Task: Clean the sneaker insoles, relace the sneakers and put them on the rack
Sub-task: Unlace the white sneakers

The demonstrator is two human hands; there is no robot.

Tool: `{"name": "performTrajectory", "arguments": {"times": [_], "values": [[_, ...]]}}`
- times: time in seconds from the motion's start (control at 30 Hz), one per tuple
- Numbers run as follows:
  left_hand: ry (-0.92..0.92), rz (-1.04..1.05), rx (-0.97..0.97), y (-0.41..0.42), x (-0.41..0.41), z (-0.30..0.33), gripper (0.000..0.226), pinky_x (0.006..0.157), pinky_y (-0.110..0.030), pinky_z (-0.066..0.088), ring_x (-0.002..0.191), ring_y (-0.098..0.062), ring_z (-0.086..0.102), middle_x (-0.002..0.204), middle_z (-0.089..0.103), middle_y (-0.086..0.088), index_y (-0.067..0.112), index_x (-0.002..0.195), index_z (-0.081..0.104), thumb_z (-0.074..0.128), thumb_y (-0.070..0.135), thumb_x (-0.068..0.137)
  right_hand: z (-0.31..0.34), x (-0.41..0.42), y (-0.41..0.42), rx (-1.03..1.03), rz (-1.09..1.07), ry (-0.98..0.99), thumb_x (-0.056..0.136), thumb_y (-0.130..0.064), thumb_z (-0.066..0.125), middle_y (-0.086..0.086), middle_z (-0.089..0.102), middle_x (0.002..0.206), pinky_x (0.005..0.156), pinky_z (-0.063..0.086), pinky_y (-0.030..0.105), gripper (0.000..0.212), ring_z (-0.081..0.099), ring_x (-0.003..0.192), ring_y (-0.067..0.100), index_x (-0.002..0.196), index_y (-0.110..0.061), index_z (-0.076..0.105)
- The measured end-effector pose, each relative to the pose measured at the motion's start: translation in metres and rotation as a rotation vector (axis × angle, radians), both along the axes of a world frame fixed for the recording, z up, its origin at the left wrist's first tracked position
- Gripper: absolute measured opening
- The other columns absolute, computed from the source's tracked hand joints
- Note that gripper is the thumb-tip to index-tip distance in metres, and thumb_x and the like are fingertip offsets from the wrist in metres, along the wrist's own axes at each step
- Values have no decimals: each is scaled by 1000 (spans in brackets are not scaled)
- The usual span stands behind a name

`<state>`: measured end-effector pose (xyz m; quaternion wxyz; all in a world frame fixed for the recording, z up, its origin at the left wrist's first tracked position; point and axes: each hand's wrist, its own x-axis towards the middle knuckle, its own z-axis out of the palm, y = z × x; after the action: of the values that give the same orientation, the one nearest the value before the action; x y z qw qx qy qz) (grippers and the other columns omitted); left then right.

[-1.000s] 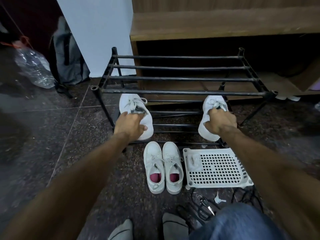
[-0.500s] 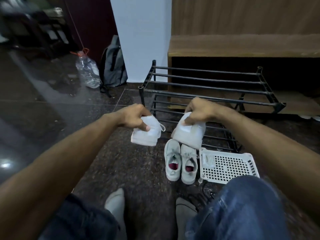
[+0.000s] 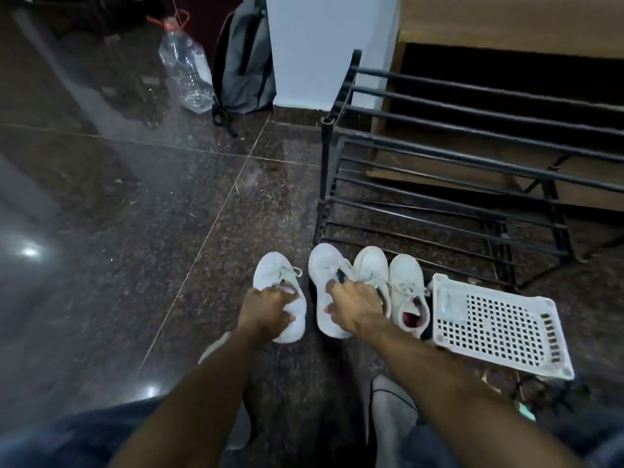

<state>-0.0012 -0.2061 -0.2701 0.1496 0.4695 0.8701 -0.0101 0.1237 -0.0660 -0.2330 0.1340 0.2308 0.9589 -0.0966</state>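
The person's left hand (image 3: 266, 310) has its fingers curled into the collar of a white lace-up sneaker (image 3: 280, 295), and the right hand (image 3: 353, 307) grips the opening of a second white sneaker (image 3: 329, 285) in the same way, fingers hooked inside and thumb on the outer side. Both shoes sit sole-down, or very nearly so, on the dark speckled stone floor (image 3: 189, 211), toes pointing away from the person, just in front of the black metal bar shoe rack (image 3: 439, 184). Whether the soles fully bear on the floor cannot be told.

Just to the right of the held pair stands a smaller pair of white sneakers with pink lining (image 3: 398, 292), the nearer one touching or almost touching the shoe in the right hand. Beyond those lies a white perforated plastic tray (image 3: 496, 329).

The step appears to be setting the pair down within reach so that the insoles can come out. To do it well, the person should keep each shoe level until its sole rests flat, leave a gap from the smaller pair so the two sets do not get mixed, and let go only once the shoes stand steady. Laces look loose on the left shoe and should be kept clear of the fingers.
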Motion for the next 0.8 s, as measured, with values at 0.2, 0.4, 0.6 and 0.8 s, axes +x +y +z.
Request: {"name": "performTrajectory", "arguments": {"times": [0.2, 0.4, 0.6, 0.8], "values": [[-175, 37, 17, -15, 29, -76, 38, 96, -36, 34, 123, -22, 47, 129, 56, 2, 28, 132, 55, 52, 30, 95, -71, 10, -23, 32, 33, -131, 93, -18, 51, 10, 66, 112, 77, 47, 36, 28, 63, 103, 30, 121, -12, 52], [-236, 125, 8, -21, 42, -98, 41, 100, -36, 32, 127, -21, 43, 130, 53, 3, 29, 132, 52, 51, 28, 91, -97, 21, -30, -93, 16, -55, 90, -20, 52, 8, 63, 116, 87, 45, 35, 30, 55, 110, 28, 119, -13, 53], [-296, 195, -83, -18, 58, -87, 55, 104, -40, 32, 134, -21, 35, 140, 45, 0, 25, 145, 36, 50, 30, 93, -103, 48, -36, -158, 26, -55, 87, -13, 53, 4, 57, 125, 98, 39, 31, 44, 47, 122, 22, 130, -16, 47], [-307, 209, -169, -24, 70, -71, 62, 110, -43, 29, 140, -22, 30, 149, 37, -1, 22, 150, 28, 49, 33, 92, -90, 67, -48, -111, -58, 41, 87, -9, 50, 2, 47, 130, 96, 42, 35, 45, 42, 123, 24, 131, -18, 49]]}}
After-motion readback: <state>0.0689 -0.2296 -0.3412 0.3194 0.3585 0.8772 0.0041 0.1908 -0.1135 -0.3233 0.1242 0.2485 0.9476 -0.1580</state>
